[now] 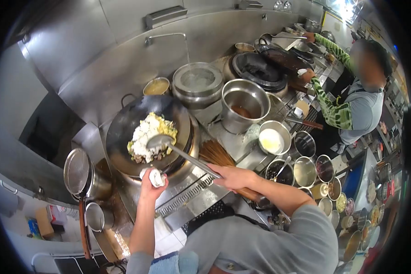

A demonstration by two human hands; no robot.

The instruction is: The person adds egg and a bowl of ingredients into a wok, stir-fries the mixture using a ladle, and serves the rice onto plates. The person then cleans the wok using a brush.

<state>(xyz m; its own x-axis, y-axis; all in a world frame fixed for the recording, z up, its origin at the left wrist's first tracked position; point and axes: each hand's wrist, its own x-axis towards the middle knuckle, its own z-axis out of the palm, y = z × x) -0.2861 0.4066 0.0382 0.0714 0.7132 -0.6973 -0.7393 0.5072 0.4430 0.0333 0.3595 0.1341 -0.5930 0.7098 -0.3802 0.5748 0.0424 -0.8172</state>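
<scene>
A large dark wok (pixel 118 132) sits on the stove at the left centre, with white rice, yellow bits and darker pieces (pixel 150 130) in it. My right hand (pixel 235 179) is wrapped round the handle of a metal ladle (pixel 192 160), whose bowl rests on the food. At the wok's near edge my left hand (pixel 154 186) is closed on a folded white cloth (pixel 156 177). Whether the wok's rim is gripped through the cloth cannot be made out. A bamboo brush (pixel 217 153) lies on the counter right of the wok.
Water runs from a tap (pixel 169 35) into a round pot (pixel 198 80). A steel pot (pixel 245 102) stands right of it. Strainer (pixel 77 171) at left; many ingredient bowls (pixel 304 171) at right. A co-worker (pixel 363 105) holds another wok (pixel 283 59) at the back right.
</scene>
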